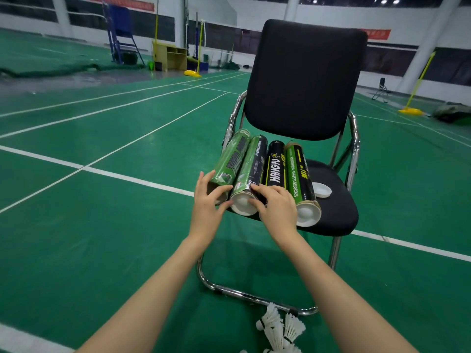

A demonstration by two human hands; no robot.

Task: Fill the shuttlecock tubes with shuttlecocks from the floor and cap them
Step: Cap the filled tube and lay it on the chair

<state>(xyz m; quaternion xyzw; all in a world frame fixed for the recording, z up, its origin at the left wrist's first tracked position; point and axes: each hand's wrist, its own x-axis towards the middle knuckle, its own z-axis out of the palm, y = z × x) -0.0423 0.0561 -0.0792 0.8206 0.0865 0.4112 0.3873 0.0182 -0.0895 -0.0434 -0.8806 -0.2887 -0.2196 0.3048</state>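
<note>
Several shuttlecock tubes lie side by side on the black chair seat (339, 207). The leftmost green tube (233, 159) has an open near end. Beside it, the second green tube (251, 171) shows a white cap at its near end. My left hand (207, 200) and my right hand (276, 206) both rest their fingers on that capped end. A black HANGYU tube (276, 164) and a capped green-black tube (299, 174) lie to the right. A loose white cap (321, 190) sits on the seat. White shuttlecocks (279, 329) lie on the floor under the chair.
The chair has a tall black backrest (305, 75) and a chrome frame (254, 294). Around it spreads the green court floor with white lines. Yellow net posts (414, 98), a wooden cabinet (170, 56) and a blue umpire chair (119, 34) stand far behind.
</note>
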